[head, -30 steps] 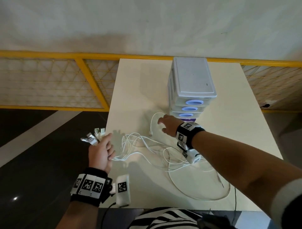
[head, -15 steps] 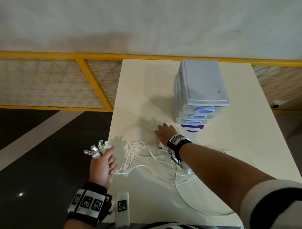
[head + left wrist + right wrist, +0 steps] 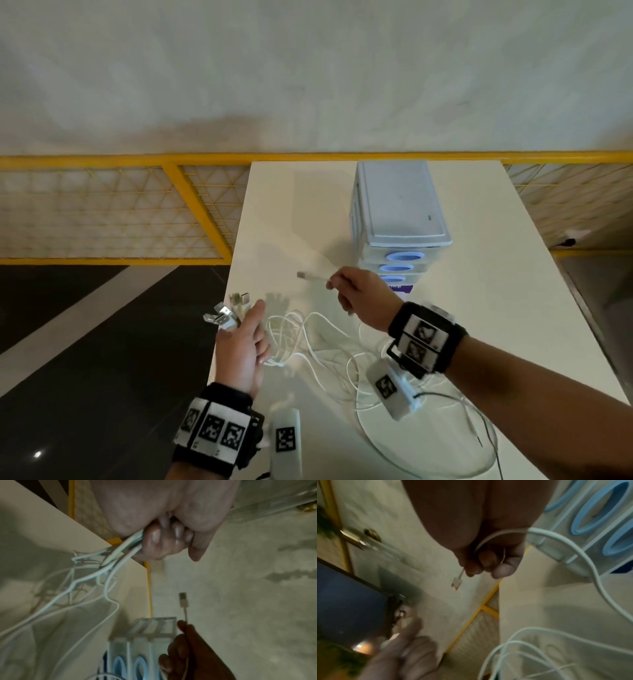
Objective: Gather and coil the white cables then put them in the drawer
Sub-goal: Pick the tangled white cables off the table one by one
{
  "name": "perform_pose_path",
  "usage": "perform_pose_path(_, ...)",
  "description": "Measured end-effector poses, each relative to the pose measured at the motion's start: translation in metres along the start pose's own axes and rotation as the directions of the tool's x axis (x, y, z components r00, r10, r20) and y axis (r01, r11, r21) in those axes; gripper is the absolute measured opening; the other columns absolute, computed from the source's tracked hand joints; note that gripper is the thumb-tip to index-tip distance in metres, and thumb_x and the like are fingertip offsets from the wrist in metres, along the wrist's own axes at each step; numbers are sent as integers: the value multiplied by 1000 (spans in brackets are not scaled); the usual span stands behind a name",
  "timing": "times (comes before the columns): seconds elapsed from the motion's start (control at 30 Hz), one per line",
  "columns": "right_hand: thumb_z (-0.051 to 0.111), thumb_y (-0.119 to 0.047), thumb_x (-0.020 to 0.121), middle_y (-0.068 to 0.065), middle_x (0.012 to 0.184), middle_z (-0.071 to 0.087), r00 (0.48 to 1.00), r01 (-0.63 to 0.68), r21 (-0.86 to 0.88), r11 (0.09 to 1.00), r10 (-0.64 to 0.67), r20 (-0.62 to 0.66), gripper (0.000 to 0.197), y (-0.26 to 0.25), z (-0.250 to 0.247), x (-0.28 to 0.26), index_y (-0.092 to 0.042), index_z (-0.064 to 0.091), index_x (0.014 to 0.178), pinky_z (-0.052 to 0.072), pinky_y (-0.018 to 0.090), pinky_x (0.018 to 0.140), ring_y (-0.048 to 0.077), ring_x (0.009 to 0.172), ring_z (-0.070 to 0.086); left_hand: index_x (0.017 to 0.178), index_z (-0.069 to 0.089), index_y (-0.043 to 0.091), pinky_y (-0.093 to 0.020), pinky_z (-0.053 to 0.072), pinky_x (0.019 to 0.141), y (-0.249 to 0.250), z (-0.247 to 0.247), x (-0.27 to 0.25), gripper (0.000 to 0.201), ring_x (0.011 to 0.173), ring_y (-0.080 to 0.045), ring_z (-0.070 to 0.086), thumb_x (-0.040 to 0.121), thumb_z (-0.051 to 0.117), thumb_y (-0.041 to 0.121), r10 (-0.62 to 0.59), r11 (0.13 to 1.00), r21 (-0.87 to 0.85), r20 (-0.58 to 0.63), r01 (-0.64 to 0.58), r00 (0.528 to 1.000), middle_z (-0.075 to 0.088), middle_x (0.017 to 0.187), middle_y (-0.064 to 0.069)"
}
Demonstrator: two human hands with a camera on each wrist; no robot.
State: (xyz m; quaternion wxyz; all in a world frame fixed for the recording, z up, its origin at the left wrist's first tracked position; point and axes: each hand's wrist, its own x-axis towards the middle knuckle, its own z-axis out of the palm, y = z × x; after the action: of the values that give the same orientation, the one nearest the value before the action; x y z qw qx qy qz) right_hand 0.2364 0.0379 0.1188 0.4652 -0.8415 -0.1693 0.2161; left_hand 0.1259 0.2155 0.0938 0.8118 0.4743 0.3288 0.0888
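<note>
Several white cables [image 3: 308,342] lie tangled on the cream table [image 3: 479,308]. My left hand [image 3: 245,342] at the table's left edge grips a bunch of cable ends [image 3: 123,543], their metal plugs [image 3: 226,311] sticking out past the fingers. My right hand [image 3: 356,294] is raised above the table in front of the drawer unit [image 3: 399,212] and pinches one cable end, its plug [image 3: 303,275] pointing left. The same plug [image 3: 457,583] hangs below the right hand's fingertips [image 3: 473,570]. The drawers with blue oval handles [image 3: 404,256] look closed.
A yellow railing with mesh [image 3: 120,209] runs behind and left of the table, over dark floor [image 3: 85,342]. A long cable loop [image 3: 428,462] trails toward the near right table edge. A pale wall stands behind.
My right hand has lifted off the table with one cable end pinched and moved it left, toward the left hand. The left hand keeps its bunch of plugs.
</note>
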Motion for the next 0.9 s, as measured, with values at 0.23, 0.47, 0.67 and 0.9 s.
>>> perform_pose_path(0.23, 45, -13, 95, -7, 45, 44, 987, 139, 289, 947, -155, 33, 11, -30, -11, -65, -19, 50, 87, 33, 13, 45, 5, 43, 35, 91, 65, 5, -17, 20, 36, 13, 79, -51, 29, 33, -6, 23, 92, 49, 30, 71, 997, -28, 176, -67, 982, 26, 39, 9)
perform_pose_path(0.47, 48, -10, 94, -7, 46, 52, 975, 221, 308, 925, -219, -39, 7, -23, -16, -92, -9, 54, 91, 34, 11, 47, 5, 43, 41, 87, 70, 12, -18, 24, 39, -5, 96, -76, 26, 35, -9, 26, 80, 59, 34, 151, 988, -17, 294, -153, 944, 33, 43, 1)
perform_pose_path(0.67, 52, -19, 92, 2, 54, 62, 969, 234, 253, 939, -247, 21, 15, -9, -16, -99, -20, 52, 76, 35, 20, 50, 10, 45, 41, 68, 59, 13, -24, 38, 47, -7, 99, -87, 29, 42, -11, 42, 84, 51, 36, 202, 979, -83, 221, -188, 954, 44, 48, 0)
perform_pose_path(0.9, 48, -37, 93, -11, 56, 51, 972, 181, -130, 975, -157, 177, 35, 43, -40, -97, -27, 45, 60, 36, 11, 58, 2, 53, 48, 70, 45, 17, -18, 36, 39, 30, 79, -73, 36, 35, -5, 26, 100, 36, 35, 168, 918, -378, 99, -119, 981, 27, 44, 9)
